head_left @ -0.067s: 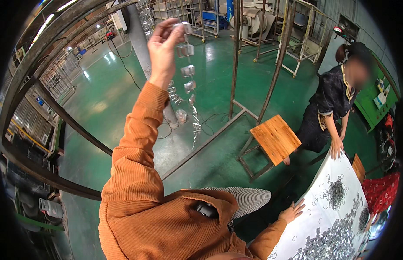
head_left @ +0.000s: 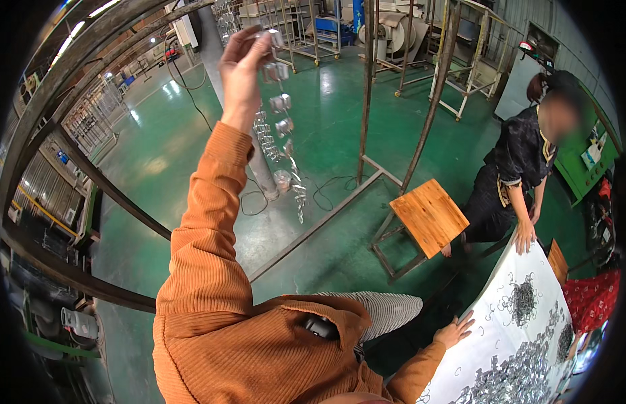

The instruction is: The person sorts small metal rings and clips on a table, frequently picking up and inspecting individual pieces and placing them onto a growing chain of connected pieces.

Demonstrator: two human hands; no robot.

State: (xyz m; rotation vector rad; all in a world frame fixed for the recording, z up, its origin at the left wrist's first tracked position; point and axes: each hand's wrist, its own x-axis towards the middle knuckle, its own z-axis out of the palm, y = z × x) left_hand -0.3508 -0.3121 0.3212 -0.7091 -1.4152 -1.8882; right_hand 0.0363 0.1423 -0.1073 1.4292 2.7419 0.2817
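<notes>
Two big metal racks (head_left: 367, 101) on a green floor (head_left: 158, 155), then a white table (head_left: 508, 323) heaped with little shiny bits (head_left: 521, 303). Wooden stool (head_left: 429, 215) just beside it, another person (head_left: 521, 168) leaning on the table edge. Left hand (head_left: 242, 71) up high, pinched shut on a dangling string of metal pieces (head_left: 282, 141). Right hand (head_left: 454, 331) flat and open on the table.

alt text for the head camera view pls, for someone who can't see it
A person in an orange ribbed sweater raises the left hand high, holding a dangling string of small shiny metal parts, while the right hand rests flat on a white table strewn with piles of metal pieces. Beyond, a co-worker leans on the table beside a wooden stool on a green workshop floor.
</notes>
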